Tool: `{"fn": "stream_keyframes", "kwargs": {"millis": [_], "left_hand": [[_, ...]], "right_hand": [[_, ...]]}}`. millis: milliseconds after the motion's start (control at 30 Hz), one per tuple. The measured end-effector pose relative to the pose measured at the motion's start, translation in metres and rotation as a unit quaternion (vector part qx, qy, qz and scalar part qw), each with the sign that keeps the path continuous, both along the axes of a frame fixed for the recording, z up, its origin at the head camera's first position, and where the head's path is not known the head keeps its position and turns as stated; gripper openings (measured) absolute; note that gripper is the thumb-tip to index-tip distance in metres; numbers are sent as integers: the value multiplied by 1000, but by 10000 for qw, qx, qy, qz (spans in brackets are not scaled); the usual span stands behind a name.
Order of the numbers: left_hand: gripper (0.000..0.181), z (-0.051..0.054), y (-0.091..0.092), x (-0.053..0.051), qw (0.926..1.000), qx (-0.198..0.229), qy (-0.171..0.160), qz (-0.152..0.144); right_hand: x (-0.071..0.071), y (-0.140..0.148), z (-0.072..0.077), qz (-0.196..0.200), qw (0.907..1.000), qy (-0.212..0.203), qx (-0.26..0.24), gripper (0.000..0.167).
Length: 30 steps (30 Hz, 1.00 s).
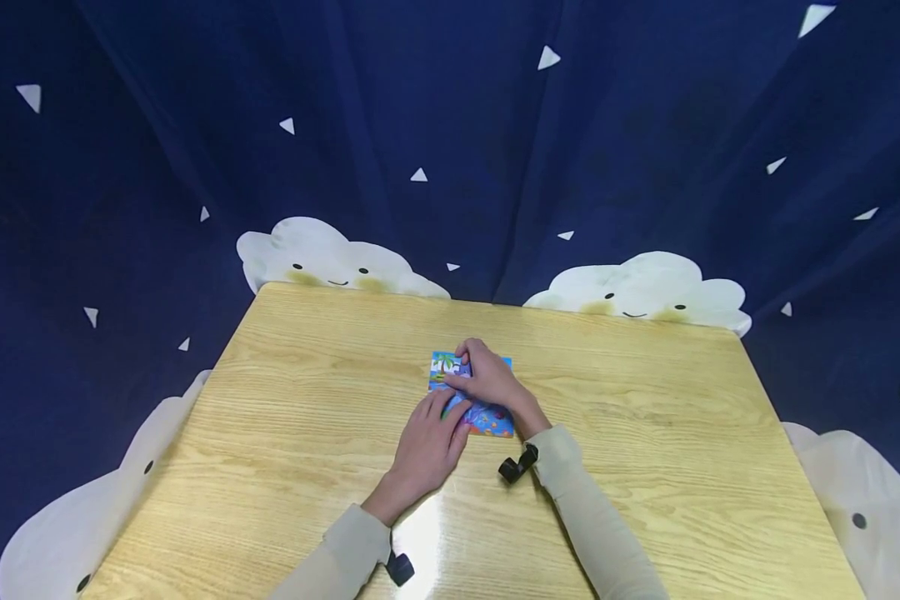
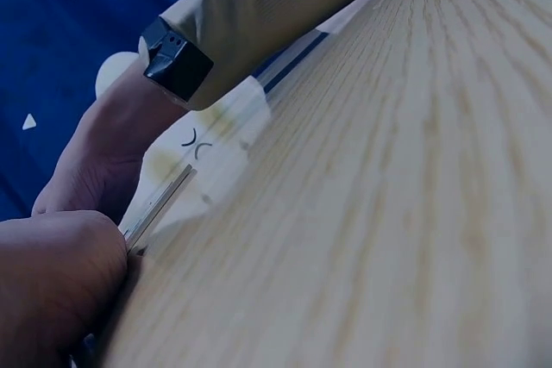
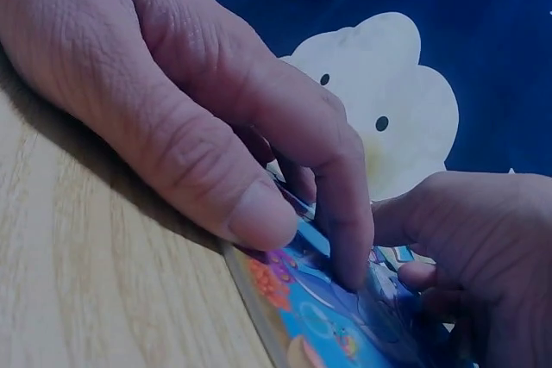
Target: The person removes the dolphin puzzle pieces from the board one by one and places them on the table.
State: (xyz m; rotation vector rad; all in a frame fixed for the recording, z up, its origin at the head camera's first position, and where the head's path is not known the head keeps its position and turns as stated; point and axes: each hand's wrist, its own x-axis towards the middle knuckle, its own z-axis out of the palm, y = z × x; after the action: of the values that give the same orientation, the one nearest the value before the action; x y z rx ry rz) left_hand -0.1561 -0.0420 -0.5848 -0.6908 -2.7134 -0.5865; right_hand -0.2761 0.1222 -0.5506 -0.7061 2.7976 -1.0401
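A thin, brightly coloured board, which looks like a jigsaw puzzle [image 1: 492, 423], lies flat on the table. Its picture has a palm tree, blue water and orange shapes. Over its lower left part lies my left hand [image 1: 429, 442]. In the right wrist view that hand's index finger [image 3: 345, 239] presses on the picture, and its thumb [image 3: 263, 217] sits by the near edge. My right hand [image 1: 491, 379] bends over the upper part, thumb and index finger apart around the palm tree area. Whether it pinches a piece is hidden by its fingers.
The wooden table [image 1: 630, 400] extends around the board on all sides. Behind it hangs a dark blue curtain [image 1: 450, 100] with white triangles and smiling clouds. Black wrist cameras [image 1: 400, 568] sit by both sleeve cuffs.
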Motion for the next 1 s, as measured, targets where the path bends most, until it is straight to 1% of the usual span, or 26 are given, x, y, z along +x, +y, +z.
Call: {"fn": "stream_keyframes", "kwargs": {"millis": [67,133,233,300,367,433,500,600,700,867,1000], "left_hand": [[40,0,0,0,10000,41,41,4],[40,-1,0,0,10000,75,43,3],[41,-1,-1,0,10000,43,-77,17],[42,1,-1,0,9998,2,-202,23],[43,2,-1,0,9996,-17,-270,22],[42,2,-1,0,9997,17,-247,10],[41,1,0,1,9998,86,-164,-9],[40,-1,0,1,9999,79,-61,11],[41,-2,0,1,10000,36,-50,33],[41,-2,0,1,10000,60,-38,35],[40,-1,0,1,9999,94,-9,43]], "right_hand": [[-1,1,-1,31,10000,-5,-36,44],[-3,2,-2,128,9999,39,-79,37],[-5,4,-4,247,9996,98,-120,32],[-6,5,-4,310,9994,84,-155,34],[-6,6,-3,340,9993,56,-157,41],[-6,7,-3,386,9992,26,-113,46],[-5,7,-1,434,9991,8,-6,46],[-5,6,-1,453,9988,2,179,47],[-5,5,-1,419,9989,-19,226,48],[-4,5,-3,374,9993,-57,-66,45],[-3,5,-3,412,9981,-134,-427,45]]}}
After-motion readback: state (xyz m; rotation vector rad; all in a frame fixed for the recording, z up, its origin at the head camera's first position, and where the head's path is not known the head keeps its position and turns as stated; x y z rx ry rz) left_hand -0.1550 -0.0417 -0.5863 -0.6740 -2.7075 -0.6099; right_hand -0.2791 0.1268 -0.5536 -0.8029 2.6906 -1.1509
